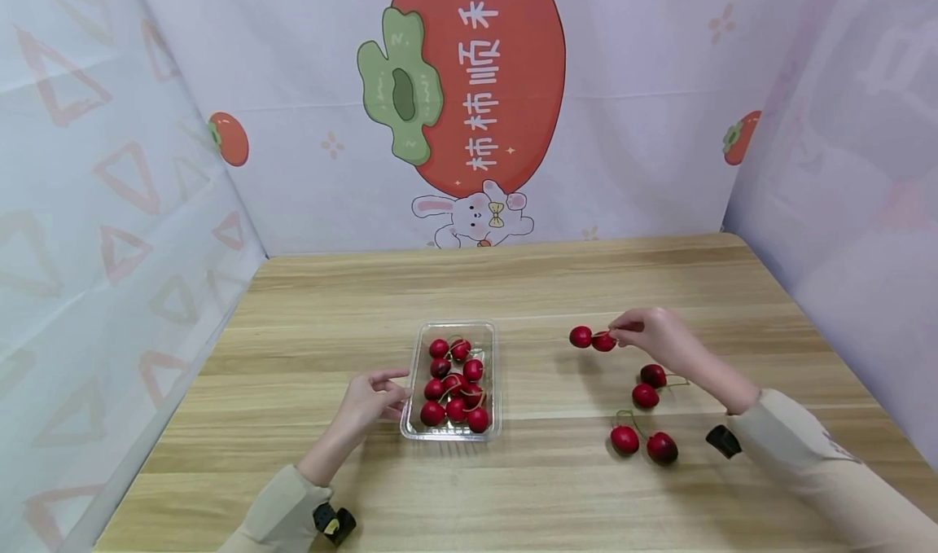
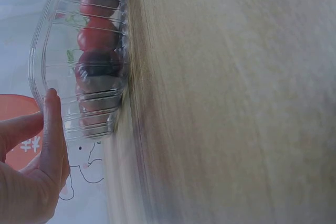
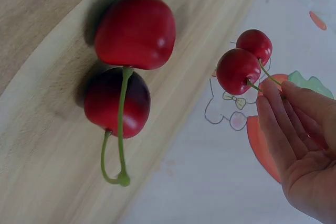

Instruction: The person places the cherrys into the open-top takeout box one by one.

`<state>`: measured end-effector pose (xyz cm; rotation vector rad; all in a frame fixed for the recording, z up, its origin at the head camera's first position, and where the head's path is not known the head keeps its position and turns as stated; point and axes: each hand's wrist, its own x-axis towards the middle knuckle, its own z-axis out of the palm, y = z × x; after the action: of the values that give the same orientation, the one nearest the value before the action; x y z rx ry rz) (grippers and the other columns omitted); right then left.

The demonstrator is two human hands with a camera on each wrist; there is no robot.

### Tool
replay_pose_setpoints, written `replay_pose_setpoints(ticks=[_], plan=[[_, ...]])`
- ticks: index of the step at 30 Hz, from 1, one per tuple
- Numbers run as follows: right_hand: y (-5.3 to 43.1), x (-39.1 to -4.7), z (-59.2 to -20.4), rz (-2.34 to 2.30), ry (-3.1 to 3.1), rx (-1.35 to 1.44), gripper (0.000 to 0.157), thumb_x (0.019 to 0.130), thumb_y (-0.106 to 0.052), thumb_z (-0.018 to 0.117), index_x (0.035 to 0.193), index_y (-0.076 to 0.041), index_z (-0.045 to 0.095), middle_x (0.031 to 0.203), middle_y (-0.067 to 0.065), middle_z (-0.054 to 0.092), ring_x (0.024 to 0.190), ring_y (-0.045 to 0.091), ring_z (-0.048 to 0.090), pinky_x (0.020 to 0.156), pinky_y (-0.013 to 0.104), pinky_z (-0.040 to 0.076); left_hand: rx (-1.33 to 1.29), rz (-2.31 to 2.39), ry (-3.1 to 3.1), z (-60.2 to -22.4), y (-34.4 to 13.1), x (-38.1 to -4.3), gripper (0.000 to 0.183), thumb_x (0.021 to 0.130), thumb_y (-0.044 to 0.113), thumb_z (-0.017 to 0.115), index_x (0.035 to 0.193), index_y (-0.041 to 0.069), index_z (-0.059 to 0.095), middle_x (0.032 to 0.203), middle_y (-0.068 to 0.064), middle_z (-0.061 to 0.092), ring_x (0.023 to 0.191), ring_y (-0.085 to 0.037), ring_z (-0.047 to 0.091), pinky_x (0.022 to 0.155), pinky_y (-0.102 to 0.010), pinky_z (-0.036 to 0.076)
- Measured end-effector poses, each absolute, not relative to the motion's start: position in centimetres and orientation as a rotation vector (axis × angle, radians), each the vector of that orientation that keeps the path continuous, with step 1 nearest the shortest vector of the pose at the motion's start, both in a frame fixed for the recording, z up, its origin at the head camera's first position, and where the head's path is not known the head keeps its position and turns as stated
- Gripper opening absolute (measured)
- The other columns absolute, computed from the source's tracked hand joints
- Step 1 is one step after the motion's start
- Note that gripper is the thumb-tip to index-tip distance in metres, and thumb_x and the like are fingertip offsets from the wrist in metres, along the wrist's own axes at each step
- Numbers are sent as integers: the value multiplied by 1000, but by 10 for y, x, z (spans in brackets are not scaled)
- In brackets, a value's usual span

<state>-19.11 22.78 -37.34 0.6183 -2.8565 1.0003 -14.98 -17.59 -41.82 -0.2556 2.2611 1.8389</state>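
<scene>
A clear plastic box [image 1: 413, 432] holds several red cherries [image 1: 432, 413], some with green stems. At its left side is my left hand [image 1: 370, 402], its fairly straight fingers touching the rim and outer wall. My right hand [image 1: 663, 343] pinches the stems of a pair of cherries [image 1: 581, 337] between thumb and fingertips, holding them above the table. In the right wrist view this joined pair [image 3: 239, 71] hangs off the fingertips. Beneath the right forearm lie two more pairs, one dark red pair [image 1: 646, 396] and one nearer pair [image 1: 624, 440] with a long stem.
The wooden table [image 1: 528, 488] carries the box left of centre and the loose cherries on the right. Printed cloth walls [image 1: 623, 170] stand behind and on both sides. Each wrist bears a small black device [image 1: 724, 441].
</scene>
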Motion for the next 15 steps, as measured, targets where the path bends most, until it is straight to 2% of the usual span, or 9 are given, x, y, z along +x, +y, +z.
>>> replay_pose_setpoints(ticks=[15], plan=[[196, -191, -366, 1137, -2830, 704, 10, 80, -3, 61, 88, 1, 67, 76, 7, 67, 68, 13, 63, 66, 31, 55, -257, 1847, 2258, -418, -176, -150, 35, 77, -8, 58, 111, -11, 54, 67, -6, 59, 55, -15, 59, 56, -31, 56]])
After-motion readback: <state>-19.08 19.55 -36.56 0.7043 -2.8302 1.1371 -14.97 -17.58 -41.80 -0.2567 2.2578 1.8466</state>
